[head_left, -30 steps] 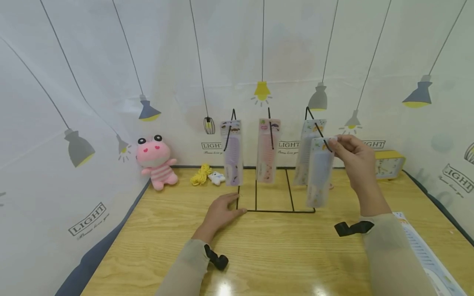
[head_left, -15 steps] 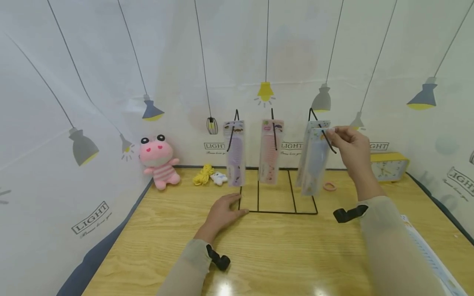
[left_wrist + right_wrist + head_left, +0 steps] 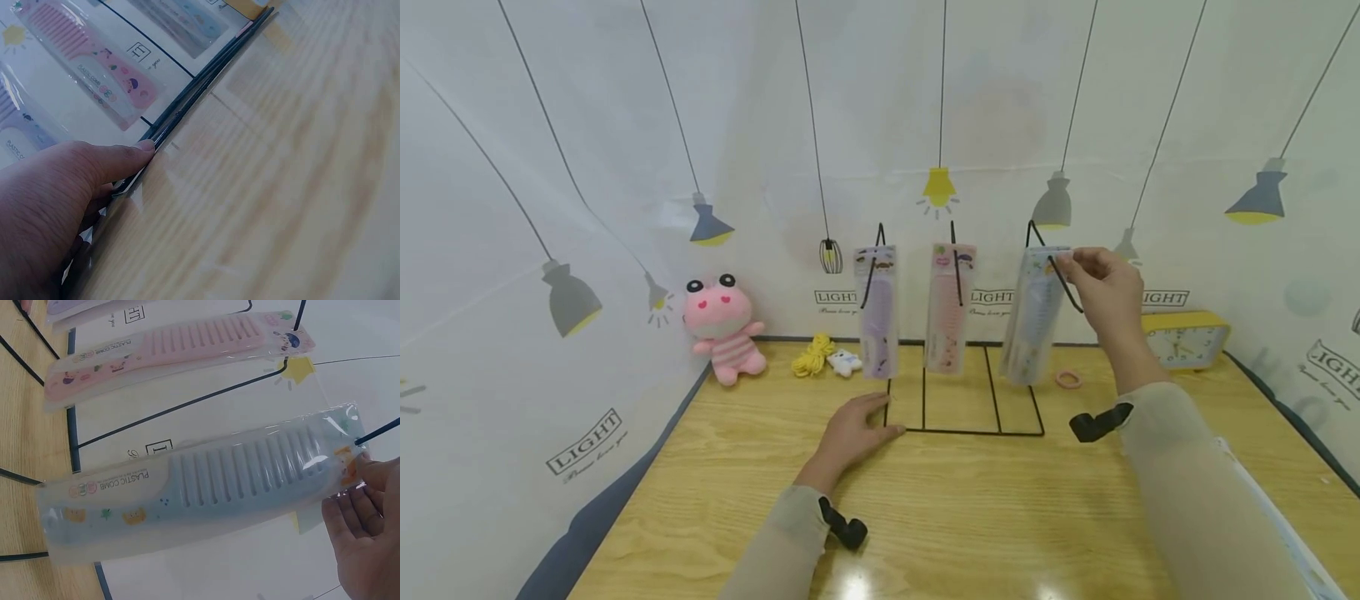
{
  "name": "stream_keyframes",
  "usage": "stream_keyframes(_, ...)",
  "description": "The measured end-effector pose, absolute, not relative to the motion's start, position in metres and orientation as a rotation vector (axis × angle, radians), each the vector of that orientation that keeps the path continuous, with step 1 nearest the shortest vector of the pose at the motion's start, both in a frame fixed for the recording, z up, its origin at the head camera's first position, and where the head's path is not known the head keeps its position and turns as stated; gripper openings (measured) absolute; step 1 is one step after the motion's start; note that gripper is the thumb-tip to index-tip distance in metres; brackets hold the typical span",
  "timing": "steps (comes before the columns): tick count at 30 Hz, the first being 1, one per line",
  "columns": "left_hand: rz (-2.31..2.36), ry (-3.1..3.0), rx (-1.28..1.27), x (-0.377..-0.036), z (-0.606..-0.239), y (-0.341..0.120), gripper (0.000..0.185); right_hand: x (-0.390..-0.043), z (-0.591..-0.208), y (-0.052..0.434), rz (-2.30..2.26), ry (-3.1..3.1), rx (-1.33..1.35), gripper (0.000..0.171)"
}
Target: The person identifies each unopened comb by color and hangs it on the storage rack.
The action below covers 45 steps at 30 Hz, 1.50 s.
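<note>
My right hand [image 3: 1108,287] pinches the top corner of a blue comb in clear packaging [image 3: 206,481]. The package hangs on the right hook of a black wire rack [image 3: 970,432], over another blue packaged comb, mostly hidden behind it. In the right wrist view, the hook passes through the hole in the package beside my thumb. My left hand [image 3: 853,433] rests at the rack's front left corner, thumb on the front bar and fingers by the side bar. A purple packaged comb [image 3: 877,317] hangs on the left hook, a pink packaged comb [image 3: 949,312] on the middle one.
A pink plush toy [image 3: 724,329], yellow cord [image 3: 813,357] and small white bear-like figure [image 3: 844,362] sit back left. Back right are a yellow clock [image 3: 1187,342] and a pink ring [image 3: 1068,379]. More flat packaging [image 3: 1285,533] lies at the right, partly under my sleeve.
My right hand has pushed the blue packaged comb back along the hook, up against the one behind it. The left hand stays at the rack's corner.
</note>
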<state>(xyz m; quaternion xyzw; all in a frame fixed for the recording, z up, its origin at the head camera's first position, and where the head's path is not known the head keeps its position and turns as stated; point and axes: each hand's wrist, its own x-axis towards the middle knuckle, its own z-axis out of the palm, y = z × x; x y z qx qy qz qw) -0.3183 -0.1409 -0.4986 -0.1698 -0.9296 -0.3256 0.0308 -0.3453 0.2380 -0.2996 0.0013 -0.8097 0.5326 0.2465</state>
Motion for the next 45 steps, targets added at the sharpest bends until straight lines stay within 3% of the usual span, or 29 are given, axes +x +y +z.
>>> stream_keyframes(9, -0.987, -2.856, -0.542, -0.319, -0.502, -0.139, 0.072, -0.341, -0.305, 0.239, 1.405, -2.213, -0.023, 0.064)
stream_keyframes(21, -0.982, -2.853, -0.545, -0.319, -0.502, -0.139, 0.073, -0.333, -0.305, 0.246, 1.468, -2.122, -0.078, 0.048)
stream_keyframes(45, -0.994, -2.851, -0.528, -0.318, -0.500, -0.139, 0.073, -0.305, -0.321, 0.276, 1.366, -2.212, -0.071, 0.053)
